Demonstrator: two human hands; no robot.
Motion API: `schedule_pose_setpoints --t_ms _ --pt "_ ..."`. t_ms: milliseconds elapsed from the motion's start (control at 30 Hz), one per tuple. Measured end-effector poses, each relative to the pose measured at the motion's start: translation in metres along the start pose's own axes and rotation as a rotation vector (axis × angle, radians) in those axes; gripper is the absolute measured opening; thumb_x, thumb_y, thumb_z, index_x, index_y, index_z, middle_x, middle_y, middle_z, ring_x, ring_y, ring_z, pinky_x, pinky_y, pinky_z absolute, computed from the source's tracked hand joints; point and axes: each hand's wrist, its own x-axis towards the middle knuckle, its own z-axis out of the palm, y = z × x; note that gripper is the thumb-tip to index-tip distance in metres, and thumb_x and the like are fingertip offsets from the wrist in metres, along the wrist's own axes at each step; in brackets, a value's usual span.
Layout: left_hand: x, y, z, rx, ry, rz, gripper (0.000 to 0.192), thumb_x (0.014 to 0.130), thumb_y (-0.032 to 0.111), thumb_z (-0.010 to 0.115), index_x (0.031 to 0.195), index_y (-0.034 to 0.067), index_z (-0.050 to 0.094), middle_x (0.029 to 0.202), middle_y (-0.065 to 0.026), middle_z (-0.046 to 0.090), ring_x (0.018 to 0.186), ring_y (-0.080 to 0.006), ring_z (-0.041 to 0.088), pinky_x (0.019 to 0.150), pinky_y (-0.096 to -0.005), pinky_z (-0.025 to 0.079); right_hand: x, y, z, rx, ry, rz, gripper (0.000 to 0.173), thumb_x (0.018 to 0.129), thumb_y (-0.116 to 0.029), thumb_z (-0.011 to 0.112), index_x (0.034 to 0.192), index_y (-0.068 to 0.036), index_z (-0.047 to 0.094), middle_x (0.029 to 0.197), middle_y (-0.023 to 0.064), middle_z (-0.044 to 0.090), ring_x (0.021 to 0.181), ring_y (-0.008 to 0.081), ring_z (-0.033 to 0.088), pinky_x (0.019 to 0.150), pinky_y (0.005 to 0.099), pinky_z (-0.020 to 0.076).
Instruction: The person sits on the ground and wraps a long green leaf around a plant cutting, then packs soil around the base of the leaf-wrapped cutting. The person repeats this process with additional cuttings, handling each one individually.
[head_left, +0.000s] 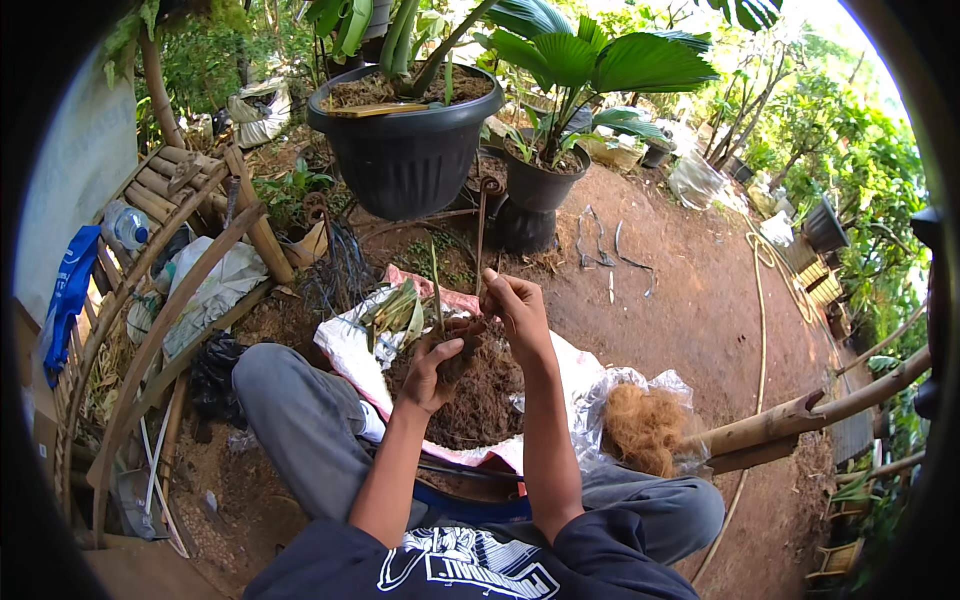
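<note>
My left hand (435, 373) holds a dark clump of soil and roots (459, 352), from which a slender green shoot (435, 281) points upward. My right hand (519, 311) is raised just beside it, with thumb and forefinger pinched at the lower end of a thin brown stem (481, 232) that ends in a coil like a fern fiddlehead. Beneath both hands, a heap of dark, fibrous potting mix (480, 412) lies on an opened white and pink sack (345, 337). Cut green leaves (394, 311) rest on the sack's far left part.
Brown coconut-like fibre (646, 427) sits in clear plastic at right, near a bamboo pole (802, 416). Ahead stand a large black pot (405, 157) and a smaller potted palm (546, 176). A bamboo bench (161, 187) is at left; a yellow hose (762, 322) crosses the ground.
</note>
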Motion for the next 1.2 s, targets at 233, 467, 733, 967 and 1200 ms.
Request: schedule_pose_setpoints --t_ms 233,467,733,967,1200 --pt "-0.002 0.003 0.005 0.012 -0.026 -0.004 0.038 0.082 0.010 0.065 0.118 0.003 0.056 0.104 -0.0090 0.066 0.089 -0.0174 0.067 0.072 -0.0298 0.057 -0.001 -0.002 -0.003 0.014 0.012 0.024 0.032 0.096 -0.025 0.058 0.071 -0.004 0.060 0.064 -0.0026 0.052 0.059 0.0050 0.046 0.056 0.0229 0.0347" --pt "0.000 0.000 -0.001 -0.015 0.007 0.010 0.036 0.082 0.010 0.063 0.117 0.002 0.056 0.097 -0.0076 0.066 0.082 -0.0185 0.068 0.070 -0.0304 0.058 -0.003 -0.008 -0.005 0.028 0.032 -0.024 0.031 0.095 -0.024 0.059 0.071 -0.005 0.059 0.063 -0.0032 0.051 0.056 0.0042 0.044 0.052 0.0218 0.0336" --pt "0.002 -0.002 -0.003 -0.032 -0.022 -0.017 0.039 0.090 0.033 0.062 0.116 0.005 0.055 0.097 -0.0074 0.065 0.073 -0.0181 0.064 0.066 -0.0293 0.056 -0.002 -0.008 -0.005 0.001 0.043 -0.013 0.032 0.095 -0.025 0.059 0.070 -0.005 0.058 0.062 -0.0036 0.051 0.054 0.0034 0.043 0.050 0.0215 0.0332" --pt "0.004 0.001 0.001 -0.130 -0.018 -0.058 0.052 0.096 0.049 0.048 0.115 0.002 0.056 0.088 -0.0088 0.066 0.067 -0.0168 0.062 0.061 -0.0272 0.053 -0.003 -0.011 -0.002 0.033 0.055 -0.015 0.033 0.096 -0.025 0.059 0.068 -0.006 0.057 0.061 -0.0040 0.050 0.053 0.0024 0.042 0.049 0.0208 0.0313" --pt "0.004 0.003 0.006 -0.064 0.011 -0.089 0.051 0.097 0.048 0.047 0.114 0.001 0.057 0.084 -0.0077 0.065 0.069 -0.0157 0.063 0.060 -0.0271 0.054 -0.004 -0.013 -0.002 0.026 0.053 -0.029 0.034 0.096 -0.025 0.058 0.068 -0.006 0.057 0.060 -0.0042 0.049 0.051 0.0022 0.041 0.048 0.0207 0.0308"
